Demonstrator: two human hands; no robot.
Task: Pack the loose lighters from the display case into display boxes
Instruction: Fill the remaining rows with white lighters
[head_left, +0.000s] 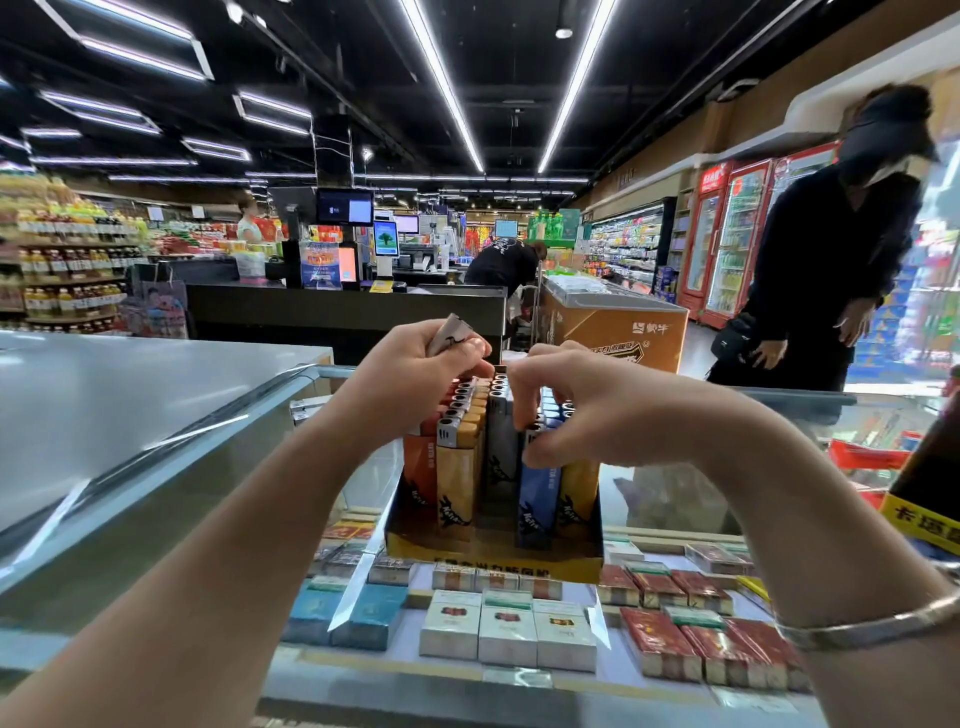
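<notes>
A yellow display box (493, 558) stands on the glass top of the display case (670, 499), filled with upright lighters in orange, yellow, grey and blue rows. My left hand (415, 371) hovers over the box's back left and grips a light-coloured lighter (451, 333) that sticks up from the fist. My right hand (566, 400) reaches down into the right rows, its fingertips pinched on the metal top of a blue lighter (537, 493) standing in the box.
Cigarette packs (506, 631) lie in rows under the glass. A dark bottle (930, 483) stands at the right edge. A grey counter surface (114, 405) spreads to the left. A person in black (826, 260) stands beyond the case on the right.
</notes>
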